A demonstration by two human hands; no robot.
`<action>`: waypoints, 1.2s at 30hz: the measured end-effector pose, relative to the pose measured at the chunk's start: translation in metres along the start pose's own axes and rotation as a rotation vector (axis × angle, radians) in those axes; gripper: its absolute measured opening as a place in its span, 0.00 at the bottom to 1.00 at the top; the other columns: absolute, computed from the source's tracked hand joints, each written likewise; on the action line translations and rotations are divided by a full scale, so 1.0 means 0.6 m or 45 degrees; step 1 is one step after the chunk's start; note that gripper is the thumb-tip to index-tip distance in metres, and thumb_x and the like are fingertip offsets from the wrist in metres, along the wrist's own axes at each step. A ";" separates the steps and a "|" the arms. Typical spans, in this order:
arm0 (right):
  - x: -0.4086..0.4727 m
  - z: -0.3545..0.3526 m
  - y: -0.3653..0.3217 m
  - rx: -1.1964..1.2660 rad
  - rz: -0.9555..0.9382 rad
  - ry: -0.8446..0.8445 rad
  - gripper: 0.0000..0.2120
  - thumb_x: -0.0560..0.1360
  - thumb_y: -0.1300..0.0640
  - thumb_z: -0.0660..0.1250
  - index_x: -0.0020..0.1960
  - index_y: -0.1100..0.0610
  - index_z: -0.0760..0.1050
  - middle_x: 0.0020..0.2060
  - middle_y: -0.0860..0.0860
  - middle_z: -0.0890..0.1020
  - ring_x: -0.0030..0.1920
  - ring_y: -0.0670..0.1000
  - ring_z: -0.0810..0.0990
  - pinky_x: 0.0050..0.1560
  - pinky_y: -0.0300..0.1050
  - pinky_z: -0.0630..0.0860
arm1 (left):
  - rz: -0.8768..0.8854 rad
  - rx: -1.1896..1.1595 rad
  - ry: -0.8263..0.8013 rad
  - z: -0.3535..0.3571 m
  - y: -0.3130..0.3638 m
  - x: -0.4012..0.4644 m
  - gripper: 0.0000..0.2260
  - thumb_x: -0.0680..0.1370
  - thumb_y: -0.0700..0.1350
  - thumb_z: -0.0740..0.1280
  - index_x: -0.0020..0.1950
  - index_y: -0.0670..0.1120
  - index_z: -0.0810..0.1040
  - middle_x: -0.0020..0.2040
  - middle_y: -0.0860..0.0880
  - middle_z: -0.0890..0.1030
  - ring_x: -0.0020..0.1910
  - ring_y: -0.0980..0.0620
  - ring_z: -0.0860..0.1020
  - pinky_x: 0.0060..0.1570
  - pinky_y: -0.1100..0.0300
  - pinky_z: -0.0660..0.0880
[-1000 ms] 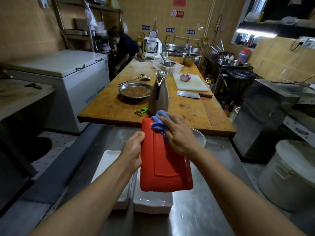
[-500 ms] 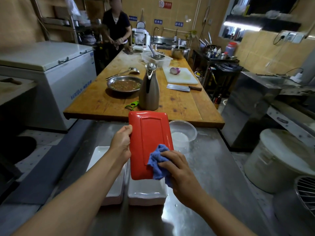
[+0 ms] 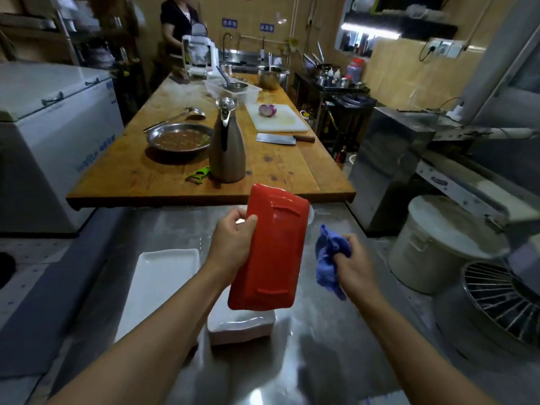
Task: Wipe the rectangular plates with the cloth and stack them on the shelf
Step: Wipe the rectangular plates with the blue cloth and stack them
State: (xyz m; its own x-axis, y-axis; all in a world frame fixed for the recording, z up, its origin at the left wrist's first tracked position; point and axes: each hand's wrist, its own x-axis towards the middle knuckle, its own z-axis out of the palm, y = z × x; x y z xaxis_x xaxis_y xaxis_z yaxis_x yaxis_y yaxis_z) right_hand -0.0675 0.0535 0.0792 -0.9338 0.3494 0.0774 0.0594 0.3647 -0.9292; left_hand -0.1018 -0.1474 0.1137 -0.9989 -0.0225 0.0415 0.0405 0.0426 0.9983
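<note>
Plate, red and rectangular (image 3: 270,249), hangs underside up above the steel counter (image 3: 306,346); the left hand (image 3: 233,244) grips its left edge, thumb curled over the rim; the right hand (image 3: 350,263), just right of the red plate and apart from it, bunches the blue cloth (image 3: 330,258) in curled fingers; white rectangular plates (image 3: 163,276) lie on the counter beneath and left of the red plate; beyond it a steel jug (image 3: 227,147) stands on the wooden table (image 3: 280,171).
</note>
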 end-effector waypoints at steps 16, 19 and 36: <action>0.076 -0.125 0.122 0.521 0.893 -0.274 0.13 0.75 0.55 0.65 0.50 0.66 0.74 0.37 0.61 0.75 0.33 0.55 0.72 0.32 0.44 0.66 | 1.067 1.464 -0.578 0.204 -0.071 -0.044 0.15 0.62 0.35 0.54 0.38 0.48 0.77 0.28 0.53 0.76 0.24 0.51 0.74 0.23 0.66 0.53; 0.089 -0.139 0.172 0.230 0.896 -0.190 0.08 0.72 0.65 0.63 0.47 0.70 0.73 0.37 0.65 0.76 0.34 0.58 0.75 0.33 0.47 0.70 | 1.044 1.483 -0.740 0.242 -0.113 -0.046 0.12 0.65 0.36 0.61 0.42 0.48 0.78 0.35 0.51 0.80 0.30 0.50 0.78 0.21 0.64 0.60; 0.143 -0.158 0.347 -0.263 0.792 -0.375 0.10 0.67 0.64 0.63 0.28 0.63 0.71 0.18 0.60 0.74 0.17 0.54 0.70 0.22 0.40 0.70 | 0.119 1.694 -0.598 0.225 -0.226 -0.048 0.17 0.78 0.49 0.62 0.67 0.52 0.67 0.63 0.52 0.75 0.60 0.49 0.73 0.55 0.54 0.72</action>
State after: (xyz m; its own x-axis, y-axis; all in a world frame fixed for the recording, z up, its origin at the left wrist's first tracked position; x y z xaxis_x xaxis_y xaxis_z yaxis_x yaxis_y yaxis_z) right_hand -0.1017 0.2414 -0.0735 -0.7601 0.3087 -0.5718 0.6497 0.3401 -0.6799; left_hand -0.0820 -0.0176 -0.0284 -0.9195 0.3513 -0.1765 0.3166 0.9278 0.1976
